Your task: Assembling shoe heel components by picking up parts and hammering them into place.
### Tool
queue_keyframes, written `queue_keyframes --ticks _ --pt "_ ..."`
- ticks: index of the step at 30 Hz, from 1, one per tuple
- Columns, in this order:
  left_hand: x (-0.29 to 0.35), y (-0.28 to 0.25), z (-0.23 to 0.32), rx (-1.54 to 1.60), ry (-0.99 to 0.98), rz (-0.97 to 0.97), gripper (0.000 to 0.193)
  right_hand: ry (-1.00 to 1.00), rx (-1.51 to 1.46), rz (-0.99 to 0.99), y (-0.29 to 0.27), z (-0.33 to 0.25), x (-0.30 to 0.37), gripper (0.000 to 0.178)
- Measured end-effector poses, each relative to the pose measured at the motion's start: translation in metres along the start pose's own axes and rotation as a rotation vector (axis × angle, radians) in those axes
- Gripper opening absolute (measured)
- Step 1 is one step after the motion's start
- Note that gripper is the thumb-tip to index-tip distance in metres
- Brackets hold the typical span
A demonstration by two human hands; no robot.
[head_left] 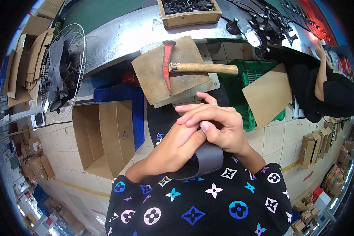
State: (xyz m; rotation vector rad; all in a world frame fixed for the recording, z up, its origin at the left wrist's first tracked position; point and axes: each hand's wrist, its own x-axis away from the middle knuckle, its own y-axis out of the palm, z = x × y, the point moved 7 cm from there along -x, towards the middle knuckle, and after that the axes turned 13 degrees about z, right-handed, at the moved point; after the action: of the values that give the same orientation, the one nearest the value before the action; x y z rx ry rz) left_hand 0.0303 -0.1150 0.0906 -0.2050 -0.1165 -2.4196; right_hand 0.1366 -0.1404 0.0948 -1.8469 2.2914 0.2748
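Note:
My left hand (177, 145) and my right hand (223, 125) are pressed together in front of my patterned black shirt. Both are closed at a dark grey curved strap (211, 158), smooth and bent into a loop, that hangs below the fingers. My right fingers lie across the left hand, hiding most of the left fingertips and the strap's upper end. Just beyond the hands, a hammer (166, 67) with a red head and wooden handle lies on a worn brown square board (150, 70).
A wooden box (192, 19) of small black pieces stands on the metal bench (118, 41). At left are a wire fan (63, 70) and an open carton (88, 137). A green crate (247, 74) with cardboard (269, 94) stands at right, near another person (326, 86) and black straps (263, 19).

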Motion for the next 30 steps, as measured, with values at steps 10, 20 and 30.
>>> queue_keyframes --ticks 10,20,30 --pt "0.023 0.016 0.005 0.507 -0.297 -0.217 0.032 -0.024 -0.191 -0.098 -0.004 -0.015 0.005 0.044" --pt "0.024 0.020 0.006 0.614 -0.314 -0.348 0.033 0.036 -0.393 -0.173 0.001 -0.005 -0.001 0.039" --pt "0.014 0.007 0.003 0.425 -0.204 -0.292 0.037 0.065 -0.316 -0.138 0.003 -0.002 -0.005 0.037"
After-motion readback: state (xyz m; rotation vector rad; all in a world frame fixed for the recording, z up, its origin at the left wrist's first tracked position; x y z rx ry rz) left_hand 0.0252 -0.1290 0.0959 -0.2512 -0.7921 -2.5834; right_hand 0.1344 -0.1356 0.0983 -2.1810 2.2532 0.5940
